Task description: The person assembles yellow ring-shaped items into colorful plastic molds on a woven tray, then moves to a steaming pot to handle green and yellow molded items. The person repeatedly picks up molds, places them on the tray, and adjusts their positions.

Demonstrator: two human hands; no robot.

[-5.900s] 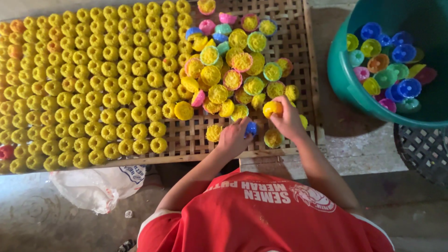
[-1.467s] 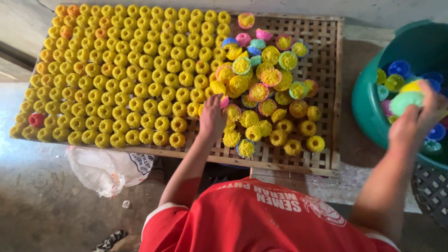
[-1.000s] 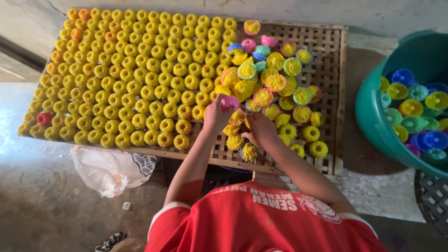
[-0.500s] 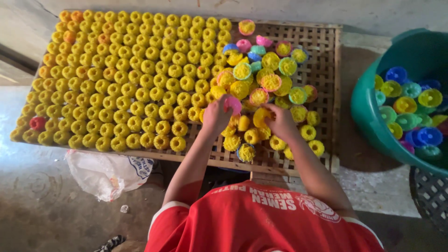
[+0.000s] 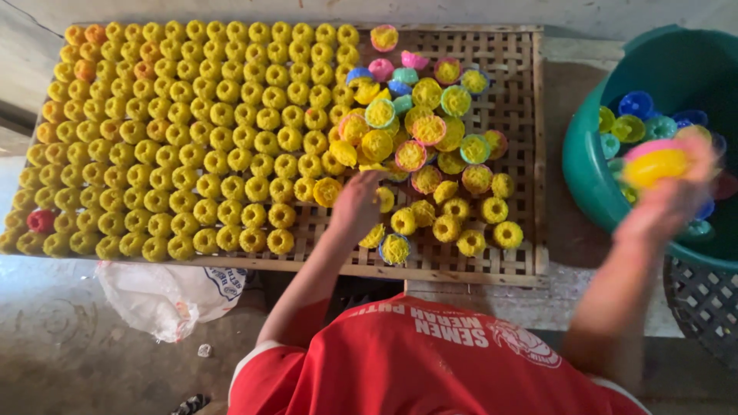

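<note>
Slatted bamboo tray (image 5: 523, 92) lies flat, approx. two-thirds packed w/ neat rows of yellow moulded cakes (image 5: 192, 131); loose heap of filled coloured moulds (image 5: 419, 131) toward its right end. Green plastic tub (image 5: 592, 146) sits just right of tray, holding more coloured moulds. White plastic bag (image 5: 165, 296) on floor below tray edge. Left hand (image 5: 355, 204) rests on tray among loose cakes; grip hidden from here, cannot tell. Right hand (image 5: 665, 200) blurred, over tub rim, fingers closed on yellow mould (image 5: 653, 165).

Yellow flower-shaped cakes (image 5: 231, 138) are laid on a tan lattice tray (image 5: 523, 115); a teal basin (image 5: 607, 131) is filled with multicoloured moulds (image 5: 638, 104).
</note>
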